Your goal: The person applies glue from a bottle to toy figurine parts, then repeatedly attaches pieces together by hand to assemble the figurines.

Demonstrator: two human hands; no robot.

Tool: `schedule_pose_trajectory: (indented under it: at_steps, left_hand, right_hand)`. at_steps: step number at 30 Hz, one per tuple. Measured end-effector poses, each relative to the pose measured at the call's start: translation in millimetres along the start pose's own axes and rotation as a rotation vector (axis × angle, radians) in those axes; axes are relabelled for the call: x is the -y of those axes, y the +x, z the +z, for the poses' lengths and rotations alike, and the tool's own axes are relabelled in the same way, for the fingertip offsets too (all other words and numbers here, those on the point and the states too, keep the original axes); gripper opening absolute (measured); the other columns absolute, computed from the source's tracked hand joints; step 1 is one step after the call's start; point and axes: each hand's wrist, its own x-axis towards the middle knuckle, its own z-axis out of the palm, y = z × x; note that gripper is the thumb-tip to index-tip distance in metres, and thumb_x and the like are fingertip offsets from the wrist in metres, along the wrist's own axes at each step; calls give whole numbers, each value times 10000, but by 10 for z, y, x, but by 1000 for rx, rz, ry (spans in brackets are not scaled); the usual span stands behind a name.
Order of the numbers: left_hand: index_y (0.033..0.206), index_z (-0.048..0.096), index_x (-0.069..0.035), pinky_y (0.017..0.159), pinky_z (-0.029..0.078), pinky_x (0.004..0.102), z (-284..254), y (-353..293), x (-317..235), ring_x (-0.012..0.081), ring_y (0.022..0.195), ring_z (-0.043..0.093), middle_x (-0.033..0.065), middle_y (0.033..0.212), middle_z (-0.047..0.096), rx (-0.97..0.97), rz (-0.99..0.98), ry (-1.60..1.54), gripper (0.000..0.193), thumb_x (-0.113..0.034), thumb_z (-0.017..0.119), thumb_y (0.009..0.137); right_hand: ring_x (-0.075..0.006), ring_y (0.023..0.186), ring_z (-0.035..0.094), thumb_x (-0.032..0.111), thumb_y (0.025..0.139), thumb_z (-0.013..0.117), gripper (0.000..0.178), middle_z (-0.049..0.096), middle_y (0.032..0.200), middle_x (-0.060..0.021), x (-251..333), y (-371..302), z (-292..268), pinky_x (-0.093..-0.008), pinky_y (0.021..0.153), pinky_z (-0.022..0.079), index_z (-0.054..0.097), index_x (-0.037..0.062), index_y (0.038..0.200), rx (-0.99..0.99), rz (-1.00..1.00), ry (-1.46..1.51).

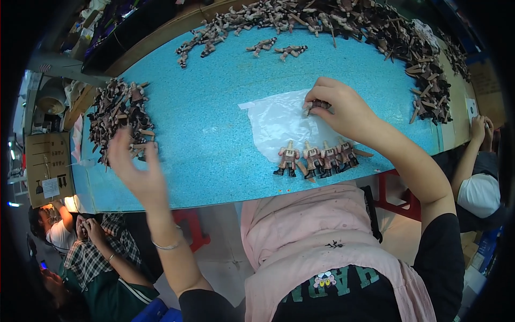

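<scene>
My right hand (pixel 340 104) pinches a small brown toy figure (pixel 320 104) above a white plastic sheet (pixel 268 121) on the blue tabletop. Below that hand, several headless-looking toy figures (pixel 314 158) stand out in a row near the table's front edge, partly on the sheet. My left hand (pixel 134 166), slightly blurred, is at the near side of a heap of brown and beige figures (pixel 115 110) on the left. Its thumb and fingers are apart, and nothing shows between them.
A long heap of similar figures (pixel 365 27) curves along the table's far and right edges. A few loose figures (pixel 263 47) lie in front of it. A cardboard box (pixel 48 166) stands at the left. Other people sit at both sides, one person's hand (pixel 480 129) at right.
</scene>
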Motion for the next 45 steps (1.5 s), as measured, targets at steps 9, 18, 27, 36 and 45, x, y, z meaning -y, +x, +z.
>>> schedule_pose_trajectory:
  at_steps: [9,18,27,36,45]
  left_hand:
    - [1312,462,-9,1031,346,451,347,-594,-1277,382,1216,455,204,1316,485,675,221,-734,664,-23,689,687]
    - [1284,478,-13,978,410,420,274,-719,-1082,351,1137,526,188,1230,544,696,204,-638,644,53,695,680]
    - [1297,462,6,891,498,324,-182,-978,-1080,220,1033,604,158,1171,584,816,-309,-886,686,-75,800,705]
    - [1292,464,19,909,503,352,-166,-997,-1096,243,1049,608,169,1158,590,809,-206,-792,731,-89,823,665]
    - [1237,512,15,870,496,340,-186,-963,-1146,259,984,607,156,1093,590,786,-156,-748,632,-131,808,698]
  right_hand:
    - [-280,807,622,5,786,620,155,612,878,-138,-81,13,-91,-354,704,502,645,12,939,-32,-3,34]
    - [-67,739,551,115,930,542,196,591,858,-20,125,-318,-90,-206,665,449,622,0,1067,-6,384,749]
    - [-186,936,590,-4,868,592,230,611,1048,-108,731,-806,397,-282,782,483,638,-27,1092,155,75,855]
    - [-235,946,597,-23,787,646,274,593,1066,-134,864,-945,726,-308,772,497,646,-9,1061,86,29,715]
    - [-239,943,607,-10,780,664,259,597,1066,-136,885,-929,749,-308,765,506,652,-4,1039,85,116,745]
